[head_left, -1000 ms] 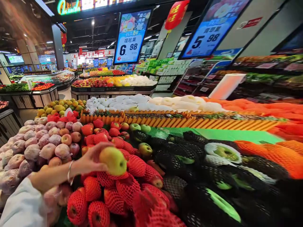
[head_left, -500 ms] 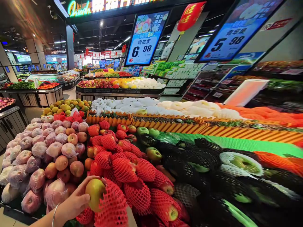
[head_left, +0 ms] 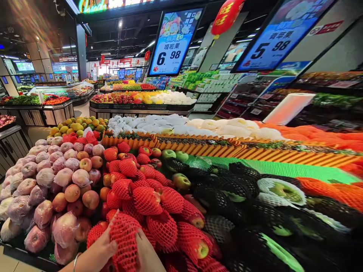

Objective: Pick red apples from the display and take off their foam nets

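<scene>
At the bottom of the view, a red foam net sleeve (head_left: pixel 124 236) stands bulging between my hands. The yellow-green apple is hidden; the net covers the place where it was. My left hand (head_left: pixel 99 247), with a silver bangle on its wrist, grips the sleeve from the left, thumb across its front. From the right, my right hand (head_left: pixel 149 251) holds the same sleeve, its fingers mostly hidden behind it. Just beyond lie several apples in red foam nets (head_left: pixel 166 228). To the left are bare reddish apples (head_left: pixel 90 199).
Film-wrapped fruit (head_left: pixel 45 177) is heaped at the left. Fruit in black nets (head_left: pixel 244 211) fills the right. An orange corrugated divider (head_left: pixel 198 146) crosses behind, with white-netted fruit (head_left: pixel 153 122) past it. Price screens (head_left: pixel 172 43) hang above.
The yellow-green apple in my left hand has gone out of sight as the red net came over it. My two hands are closer together, both on the net.
</scene>
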Tool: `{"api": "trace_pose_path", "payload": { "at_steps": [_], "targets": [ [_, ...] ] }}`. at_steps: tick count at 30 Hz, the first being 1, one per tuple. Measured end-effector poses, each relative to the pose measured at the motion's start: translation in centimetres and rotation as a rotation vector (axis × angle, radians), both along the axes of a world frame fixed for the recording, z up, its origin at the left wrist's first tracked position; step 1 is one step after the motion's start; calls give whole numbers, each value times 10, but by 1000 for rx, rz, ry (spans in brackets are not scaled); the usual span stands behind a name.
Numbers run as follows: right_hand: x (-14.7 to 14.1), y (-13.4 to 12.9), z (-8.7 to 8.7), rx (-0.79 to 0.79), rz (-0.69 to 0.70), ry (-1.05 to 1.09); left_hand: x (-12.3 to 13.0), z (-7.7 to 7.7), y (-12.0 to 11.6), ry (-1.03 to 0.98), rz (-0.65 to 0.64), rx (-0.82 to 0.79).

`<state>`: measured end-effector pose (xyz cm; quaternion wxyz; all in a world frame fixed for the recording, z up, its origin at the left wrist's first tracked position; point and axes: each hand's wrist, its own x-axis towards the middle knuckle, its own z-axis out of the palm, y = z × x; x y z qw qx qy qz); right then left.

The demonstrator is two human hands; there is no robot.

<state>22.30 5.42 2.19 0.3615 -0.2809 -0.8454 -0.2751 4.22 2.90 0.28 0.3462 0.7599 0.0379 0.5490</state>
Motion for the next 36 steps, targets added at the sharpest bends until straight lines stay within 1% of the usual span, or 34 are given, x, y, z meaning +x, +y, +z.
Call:
{"api": "trace_pose_path", "payload": {
  "at_steps": [2,3,5,6,7,8,9,11,13,14,15,18,21,23,26,28,31,34,36],
  "targets": [
    [-6,-19,10,-50,-92,-68,1,2,-5,-20,36,-126],
    [-6,-30,16,-100,-104,-86,2,3,-6,-61,11,-213],
    [0,-53,27,-191,22,-47,3,4,-7,-151,-124,-322],
    [5,-61,32,-231,103,-25,2,4,-6,-180,-209,-333],
    [11,-68,34,-239,192,9,2,4,-5,-191,-280,-324],
    [17,-71,35,-216,276,56,2,3,-5,-185,-325,-308],
    [22,-72,33,-150,360,130,1,3,-5,-173,-342,-299],
    [25,-69,27,83,488,301,1,4,-8,-186,-334,-314],
    [18,-64,18,301,542,375,2,5,-12,-269,-315,-327],
    [12,-62,15,346,549,349,2,4,-13,-304,-322,-319],
    [4,-60,12,347,544,289,2,4,-13,-331,-333,-302],
    [-19,-51,6,280,507,121,1,-1,-7,-328,-386,-265],
    [-32,-36,-1,269,471,90,-5,-4,1,-314,-396,-272],
    [-35,-27,-6,223,423,91,-10,-3,4,-310,-378,-285],
    [-34,-21,-9,86,320,78,-15,1,2,-358,-302,-322],
    [-32,-25,-7,-23,316,60,-17,3,-2,-384,-278,-334],
    [-29,-37,2,-179,356,72,-19,3,-7,-388,-284,-346],
    [-28,-51,14,-289,334,188,-23,1,-2,-372,-289,-373],
    [-30,-60,21,-323,294,243,-26,0,5,-311,-239,-296]
  ]
}}
